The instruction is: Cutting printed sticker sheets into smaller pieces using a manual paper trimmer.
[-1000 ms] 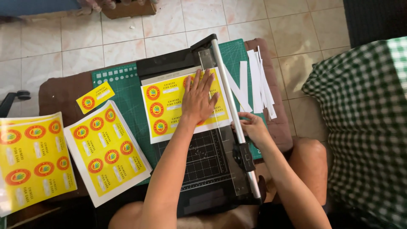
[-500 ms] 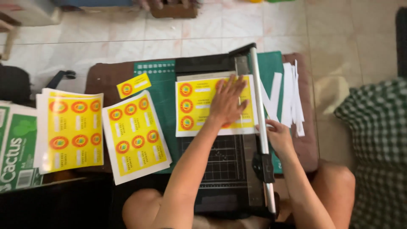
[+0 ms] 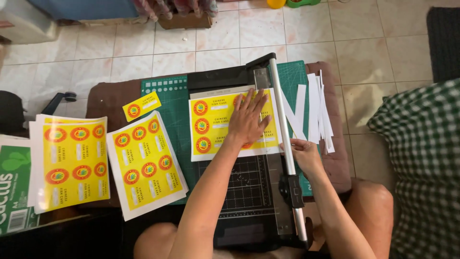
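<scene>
Yellow label sheet [image 3: 218, 127] flat on black paper cutter [image 3: 249, 192], right edge under cutter arm [image 3: 282, 129]. Left hand [image 3: 249, 122] pressed flat on sheet, fingers spread, gripping nothing. Right hand [image 3: 303, 153] beside arm, touching it; closure of fingers unclear. White strips [image 3: 318, 110] right of arm on green mat [image 3: 167, 96]. Single cut label [image 3: 141, 106] upper left. Two more label sheets [image 3: 143, 163] [image 3: 72, 160] further left.

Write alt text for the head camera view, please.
A person's left hand presses a yellow sheet of round labels flat on a black paper trimmer, while the right hand rests at its long silver blade arm. White paper strips lie right.
</scene>
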